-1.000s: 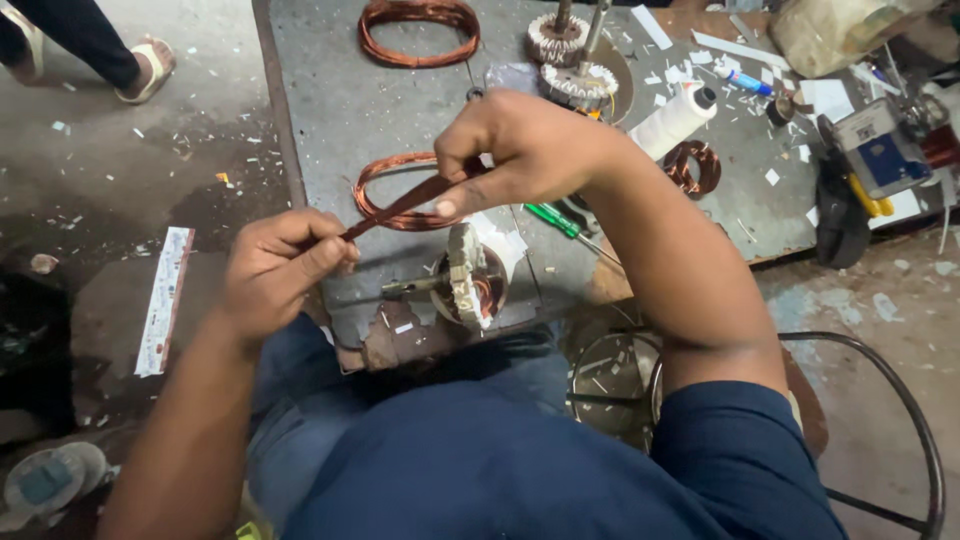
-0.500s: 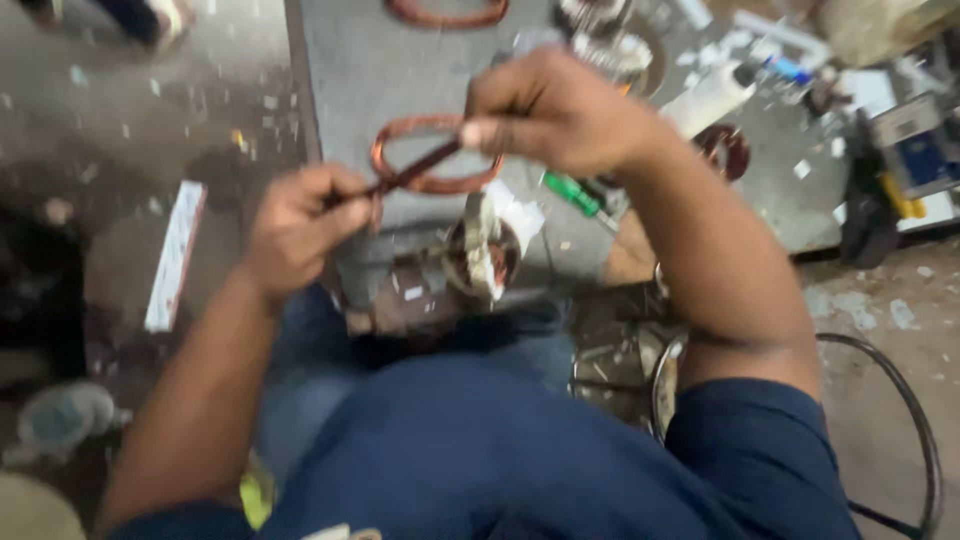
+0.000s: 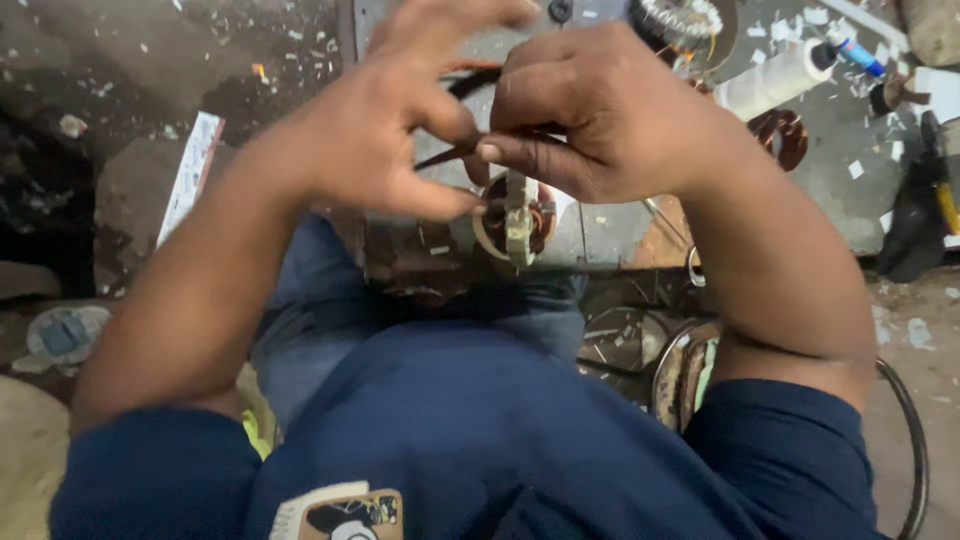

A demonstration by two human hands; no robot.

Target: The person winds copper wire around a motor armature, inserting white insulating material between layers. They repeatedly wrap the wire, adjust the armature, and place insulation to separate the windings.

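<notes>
Nearest the camera: dark blue shirt (image 3: 480,440), worn by the person, filling the lower frame; blue trousers (image 3: 320,300) just beyond it.

Motor part (image 3: 515,220): round metal body with copper windings inside, resting at the near edge of the surface (image 3: 600,225), just past the knees. This is the landmark for the entries below.

Left hand (image 3: 385,130): directly above and slightly left of the motor part. Thumb and forefinger pressed together, grip clamped on one end of a thin bundle of copper wire (image 3: 450,152). Remaining fingers spread upward.

Right hand (image 3: 590,110): directly above and slightly right of the motor part, touching the left hand. Fingers curled, grip closed on the other end of the same copper wire. The wire runs between the two hands, just above the motor part; much of it is hidden by the fingers.

Metal rings (image 3: 670,370): rusty, right of the motor part and below the surface edge, on the floor.

White strip (image 3: 190,175): flat, left of the motor part, on the dark floor (image 3: 120,80).

White roll (image 3: 770,80): beyond and right of the motor part, lying on the surface.

Wire coil (image 3: 785,135): small, copper-coloured, just near the white roll.

Second motor part (image 3: 680,20): beyond the right hand, at the top edge, partly cut off.
</notes>
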